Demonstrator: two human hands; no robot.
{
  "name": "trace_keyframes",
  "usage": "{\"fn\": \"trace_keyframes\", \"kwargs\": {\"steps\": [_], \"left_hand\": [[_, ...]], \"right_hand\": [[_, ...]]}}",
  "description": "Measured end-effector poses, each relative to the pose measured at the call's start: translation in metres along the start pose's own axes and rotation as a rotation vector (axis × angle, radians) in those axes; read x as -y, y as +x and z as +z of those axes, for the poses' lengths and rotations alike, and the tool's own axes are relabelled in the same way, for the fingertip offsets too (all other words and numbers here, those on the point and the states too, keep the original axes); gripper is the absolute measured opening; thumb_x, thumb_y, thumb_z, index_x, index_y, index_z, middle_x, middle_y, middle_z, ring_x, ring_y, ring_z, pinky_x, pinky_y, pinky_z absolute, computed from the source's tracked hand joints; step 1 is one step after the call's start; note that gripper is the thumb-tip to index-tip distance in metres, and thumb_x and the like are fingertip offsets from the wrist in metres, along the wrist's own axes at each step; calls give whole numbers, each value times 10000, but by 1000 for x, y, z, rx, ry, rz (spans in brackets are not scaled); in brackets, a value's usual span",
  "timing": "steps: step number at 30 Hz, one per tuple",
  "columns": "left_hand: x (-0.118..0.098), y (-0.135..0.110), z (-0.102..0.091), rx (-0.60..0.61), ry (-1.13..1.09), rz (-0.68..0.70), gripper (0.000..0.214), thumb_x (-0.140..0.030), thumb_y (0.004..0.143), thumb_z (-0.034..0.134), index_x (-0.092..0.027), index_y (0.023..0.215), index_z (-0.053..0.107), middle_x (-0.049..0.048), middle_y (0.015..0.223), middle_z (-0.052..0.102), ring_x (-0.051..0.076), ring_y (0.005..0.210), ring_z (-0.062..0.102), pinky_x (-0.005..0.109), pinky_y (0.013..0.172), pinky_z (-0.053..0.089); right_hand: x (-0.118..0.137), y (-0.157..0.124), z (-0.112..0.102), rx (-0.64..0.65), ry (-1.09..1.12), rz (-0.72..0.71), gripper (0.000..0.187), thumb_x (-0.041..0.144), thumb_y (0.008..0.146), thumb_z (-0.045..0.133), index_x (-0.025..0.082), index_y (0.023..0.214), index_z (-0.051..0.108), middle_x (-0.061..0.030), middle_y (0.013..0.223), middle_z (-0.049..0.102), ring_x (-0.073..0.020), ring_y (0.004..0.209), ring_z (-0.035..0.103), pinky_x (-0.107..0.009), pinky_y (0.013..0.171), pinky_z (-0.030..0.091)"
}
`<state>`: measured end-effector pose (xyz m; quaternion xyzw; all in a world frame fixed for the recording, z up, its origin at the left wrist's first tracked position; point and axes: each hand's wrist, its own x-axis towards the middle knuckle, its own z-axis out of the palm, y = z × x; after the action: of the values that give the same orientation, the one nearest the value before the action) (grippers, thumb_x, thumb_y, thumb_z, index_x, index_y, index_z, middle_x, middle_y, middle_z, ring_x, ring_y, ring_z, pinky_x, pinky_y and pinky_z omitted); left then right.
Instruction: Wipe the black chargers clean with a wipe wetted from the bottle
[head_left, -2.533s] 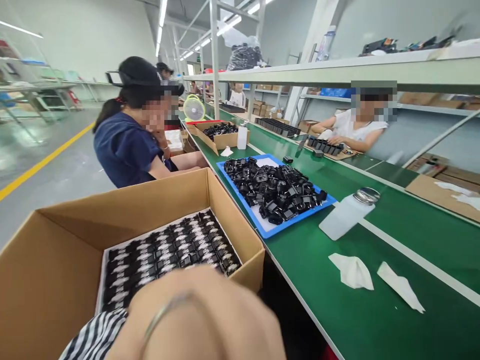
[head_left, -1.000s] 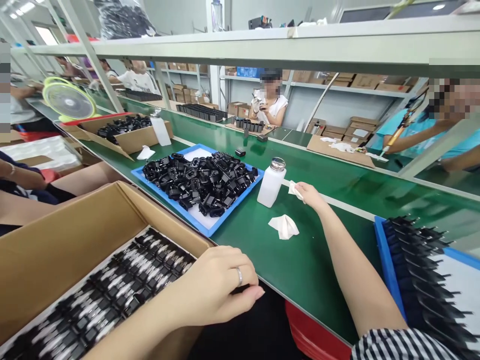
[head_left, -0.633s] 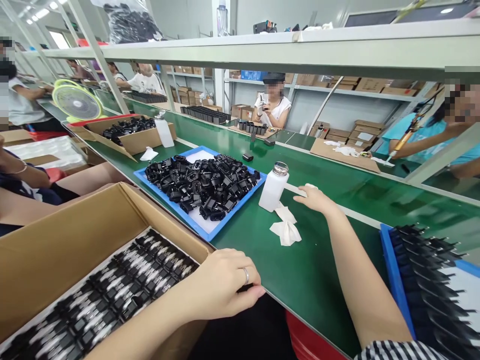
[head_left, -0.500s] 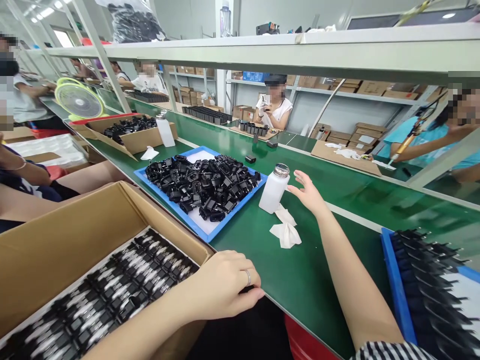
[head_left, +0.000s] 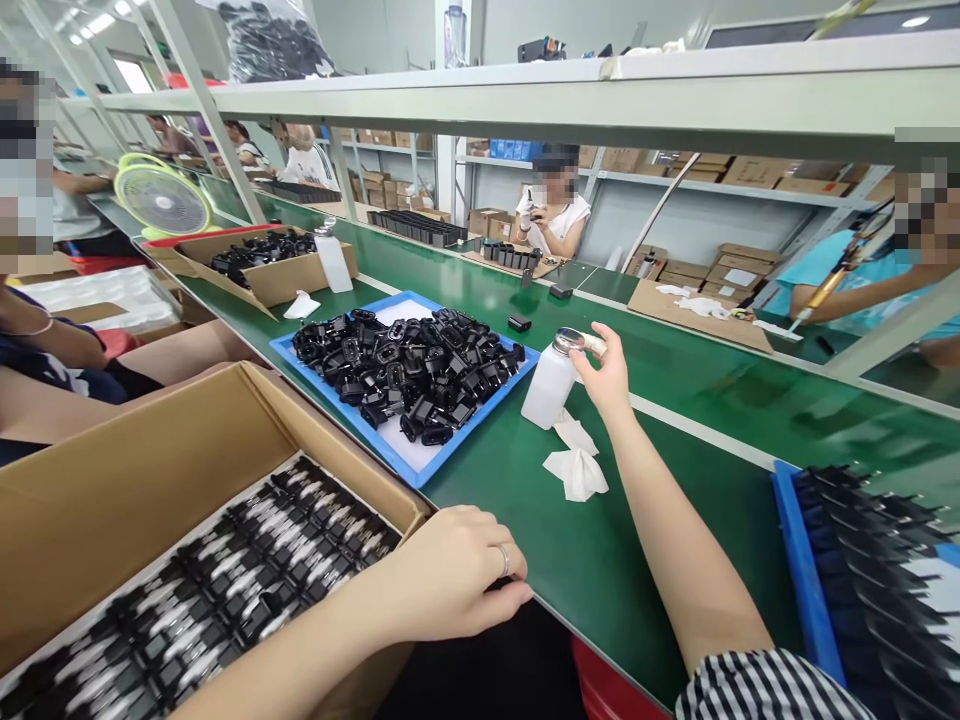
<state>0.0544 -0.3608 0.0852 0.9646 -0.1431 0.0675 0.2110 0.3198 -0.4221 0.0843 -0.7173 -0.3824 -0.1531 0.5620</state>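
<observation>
My right hand (head_left: 606, 375) is at the top of a white plastic bottle (head_left: 546, 388) with a round metal cap (head_left: 570, 340). Its thumb touches the cap's near side, with the fingers apart and bent beside it. The bottle stands upright on the green bench. My left hand (head_left: 469, 575) is palm down at the corner of an open cardboard box (head_left: 255, 400), fingers loosely curled in and nothing showing in them; a ring is on one finger. A crumpled white tissue (head_left: 576, 472) lies below the bottle.
A blue-rimmed tray (head_left: 416, 475) holds a heap of black plug-like parts (head_left: 405, 365). Rows of black parts (head_left: 247, 570) fill the box. At right is another blue tray (head_left: 802, 560) of black pieces. A second bottle (head_left: 334, 262) stands farther back. Other people sit around the bench.
My right hand has moved left and closer to the bottle, from beside it to touching the cap. The left hand stays at the box corner. The view has shifted slightly.
</observation>
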Motion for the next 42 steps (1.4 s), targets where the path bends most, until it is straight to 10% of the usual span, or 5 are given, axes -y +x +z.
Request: {"fn": "trace_keyframes", "kwargs": {"steps": [15,21,27,32,42], "left_hand": [[0,6,2,9,13,-30,180,-315,743,386,-203,743,526,-21,699,573,112,652,500,248,624,377],[47,107,-20,-387,-112,-424,562,-268,557,585,-109,1062,397,124,1091,440,249,1010,395,351,816,335],[94,187,-5,-516,-793,-198,643,-222,493,635,-100,1059,356,99,1044,477,180,914,471,288,789,371],[90,188,15,-723,-890,-177,585,-183,501,627,-115,1019,362,76,1012,493,139,868,489,257,771,382],[90,189,18,-748,-809,-220,584,-216,505,628,-146,1021,362,56,1010,492,149,884,485,253,760,385]], "right_hand": [[5,3,0,52,105,109,564,336,583,499,161,1079,297,-107,1158,347,-197,920,470,-330,832,369],[2,5,1,83,155,130,510,327,577,482,130,1038,392,-107,1112,418,-209,951,451,-351,854,348],[1,4,0,57,91,110,386,282,593,456,134,944,517,-78,1008,515,-221,925,468,-378,830,359],[-1,3,-2,70,100,87,371,276,616,449,134,950,530,-70,964,538,-222,899,483,-379,806,378],[-5,4,-2,85,87,60,342,265,629,452,149,942,531,-50,943,540,-208,890,484,-361,788,396]]}}
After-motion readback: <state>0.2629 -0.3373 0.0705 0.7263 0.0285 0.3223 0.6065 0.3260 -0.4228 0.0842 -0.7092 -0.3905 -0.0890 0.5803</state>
